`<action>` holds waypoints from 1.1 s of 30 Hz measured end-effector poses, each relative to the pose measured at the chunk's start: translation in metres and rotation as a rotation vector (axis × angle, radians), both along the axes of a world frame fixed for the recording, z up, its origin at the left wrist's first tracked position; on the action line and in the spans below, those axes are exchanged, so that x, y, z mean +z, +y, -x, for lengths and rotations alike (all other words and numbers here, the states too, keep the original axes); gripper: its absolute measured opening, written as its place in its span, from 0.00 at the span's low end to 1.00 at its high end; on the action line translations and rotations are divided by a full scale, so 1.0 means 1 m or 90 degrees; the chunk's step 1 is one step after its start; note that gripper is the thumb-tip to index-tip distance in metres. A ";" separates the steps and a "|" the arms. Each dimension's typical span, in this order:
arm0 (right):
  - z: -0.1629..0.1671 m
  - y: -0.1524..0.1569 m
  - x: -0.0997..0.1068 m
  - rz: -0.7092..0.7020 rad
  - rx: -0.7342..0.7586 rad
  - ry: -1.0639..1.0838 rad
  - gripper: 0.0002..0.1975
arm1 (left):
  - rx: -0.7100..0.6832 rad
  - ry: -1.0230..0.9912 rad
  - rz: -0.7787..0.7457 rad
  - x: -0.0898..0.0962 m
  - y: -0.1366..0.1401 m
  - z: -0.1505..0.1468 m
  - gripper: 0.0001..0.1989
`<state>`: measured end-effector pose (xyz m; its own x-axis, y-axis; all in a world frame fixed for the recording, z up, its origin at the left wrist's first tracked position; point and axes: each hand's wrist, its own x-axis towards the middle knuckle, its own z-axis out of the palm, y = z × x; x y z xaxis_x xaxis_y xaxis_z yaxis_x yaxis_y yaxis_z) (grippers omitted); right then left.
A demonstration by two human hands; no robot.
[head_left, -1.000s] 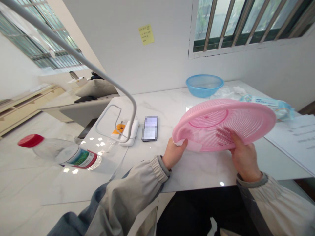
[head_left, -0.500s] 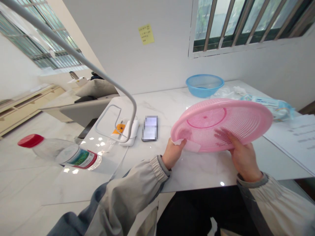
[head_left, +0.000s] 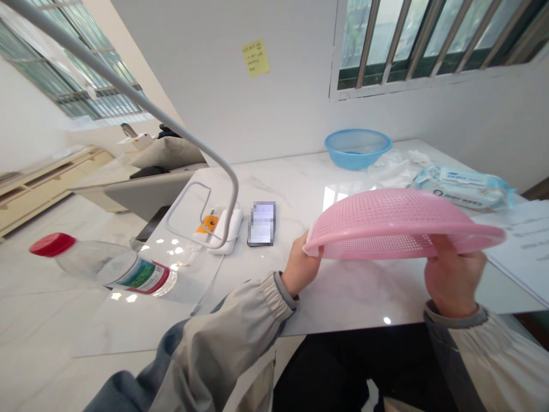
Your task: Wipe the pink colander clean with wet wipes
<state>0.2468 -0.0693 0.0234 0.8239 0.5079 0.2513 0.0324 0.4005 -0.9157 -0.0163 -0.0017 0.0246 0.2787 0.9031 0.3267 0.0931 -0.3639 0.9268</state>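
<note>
A pink plastic colander (head_left: 381, 217) is raised above the white tabletop, tipped so its rim faces me and its perforated outside shows on top. My left hand (head_left: 301, 266) grips the left end of the rim, with a thin white wipe (head_left: 314, 243) pinched against it. At the right part of the rim, my right hand (head_left: 457, 280) is closed on the edge, its thumb reaching inside the bowl. The fingers of my left hand are partly hidden by the rim.
Behind the colander stand a blue basin (head_left: 358, 150) and a wet-wipes pack (head_left: 465, 189). Papers (head_left: 523, 246) lie at right. A phone (head_left: 261, 224), a white box (head_left: 227, 232), a clear bottle (head_left: 103, 264) and a grey stand arm (head_left: 234, 189) are at left.
The colander has turned over, its inside now facing down, and moved right and slightly lower. My right hand moved right with it. My left hand stays nearly in place; more of the wipes pack shows.
</note>
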 end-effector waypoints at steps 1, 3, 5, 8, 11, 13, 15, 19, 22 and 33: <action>0.002 0.001 0.002 -0.013 -0.006 -0.029 0.10 | -0.011 0.004 -0.011 0.001 0.000 0.001 0.16; 0.005 0.004 0.005 -0.041 0.026 -0.049 0.11 | -0.017 0.003 -0.016 0.002 0.000 0.002 0.17; 0.008 0.006 0.007 -0.059 0.070 -0.021 0.12 | -0.013 -0.005 -0.017 0.001 0.002 0.002 0.15; 0.013 0.007 0.009 -0.061 0.093 0.011 0.15 | -0.001 -0.012 -0.010 -0.001 0.003 0.001 0.13; 0.015 0.006 0.008 -0.039 0.116 0.054 0.17 | 0.014 -0.014 0.011 -0.003 0.003 -0.001 0.12; 0.017 0.006 0.006 -0.016 0.134 0.090 0.18 | 0.022 -0.021 0.038 -0.003 0.002 -0.002 0.12; 0.019 0.006 0.002 0.009 0.168 0.116 0.21 | 0.034 -0.032 0.074 -0.003 0.002 -0.004 0.11; 0.023 0.006 -0.007 0.034 0.236 0.146 0.21 | 0.075 -0.066 0.145 -0.008 0.003 -0.007 0.09; 0.027 0.006 -0.012 0.049 0.273 0.185 0.21 | 0.085 -0.102 0.188 -0.015 0.005 -0.009 0.11; 0.046 0.001 -0.008 0.057 0.392 0.247 0.20 | 0.067 -0.142 0.235 -0.017 0.003 -0.017 0.09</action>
